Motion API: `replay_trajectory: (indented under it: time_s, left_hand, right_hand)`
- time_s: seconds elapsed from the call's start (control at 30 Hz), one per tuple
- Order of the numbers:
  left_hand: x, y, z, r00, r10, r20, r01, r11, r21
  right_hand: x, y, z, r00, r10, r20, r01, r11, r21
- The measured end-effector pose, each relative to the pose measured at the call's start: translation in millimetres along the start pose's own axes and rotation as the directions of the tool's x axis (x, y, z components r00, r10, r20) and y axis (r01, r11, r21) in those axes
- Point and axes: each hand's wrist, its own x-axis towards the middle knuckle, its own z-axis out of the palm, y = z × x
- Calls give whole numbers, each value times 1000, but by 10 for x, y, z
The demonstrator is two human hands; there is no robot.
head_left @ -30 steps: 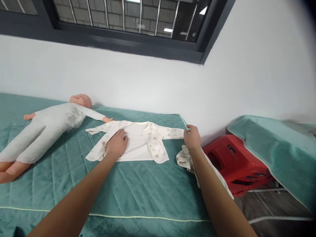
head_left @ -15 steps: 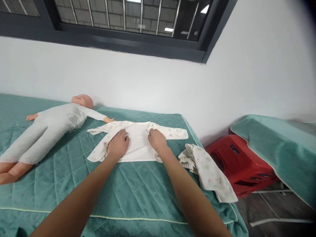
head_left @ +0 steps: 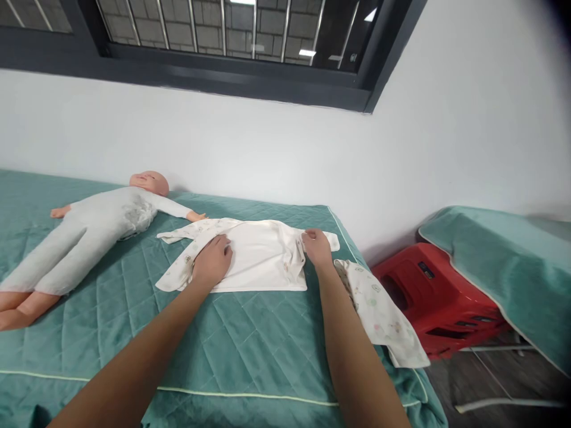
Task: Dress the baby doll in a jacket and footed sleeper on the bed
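The right hand [head_left: 317,246] has been drawn outward, its grip, partly hidden, apparently pinched on the folded-back front of the shirt [head_left: 254,261], which is laid on the quilted cover [head_left: 254,351]. The cloth is best pinned by the flattened left hand [head_left: 213,260] while creases are smoothed. Counted, near to far: one printed garment [head_left: 390,315], one shirt, one doll [head_left: 100,229].

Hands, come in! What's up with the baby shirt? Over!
Left hand palm-down on baby shirt. Right hand touching its bunched front flap. Spread open on green quilted cover. Crumpled printed garment beside right forearm.
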Motion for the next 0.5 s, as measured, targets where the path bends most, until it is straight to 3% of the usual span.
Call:
replay_trajectory:
  time_s: [0.13, 0.23, 0.3, 0.37, 0.4, 0.43, 0.5]
  left_hand:
    - [-35, 93, -52, 999, 33, 4, -33, 999, 3]
    - [-202, 370, -120, 990, 138, 10, -138, 990, -18]
    - [-374, 635, -153, 940, 335, 57, -330, 940, -87]
    - [-550, 894, -159, 823, 552, 135, -522, 828, -203]
    - [-623, 1000, -151, 787, 598, 150, -562, 796, -225]
    - [-682, 1084, -136, 776, 609, 163, -573, 790, -218]
    - [-748, 1185, -92, 810, 562, 165, -544, 827, -145]
  right_hand:
    - [-63, -38, 84, 999, -30, 19, 30, 1000, 8]
    - [-65, -26, 124, 996, -53, 77, 51, 998, 27]
    - [-49, -5, 124, 993, -57, 102, 53, 998, 44]
    - [-30, 12, 106, 993, -57, 103, 51, 997, 62]
    - [-22, 16, 93, 994, -57, 94, 51, 996, 69]
    - [-16, 16, 79, 995, -57, 80, 51, 996, 74]
    - [-14, 5, 55, 997, -52, 51, 48, 996, 81]
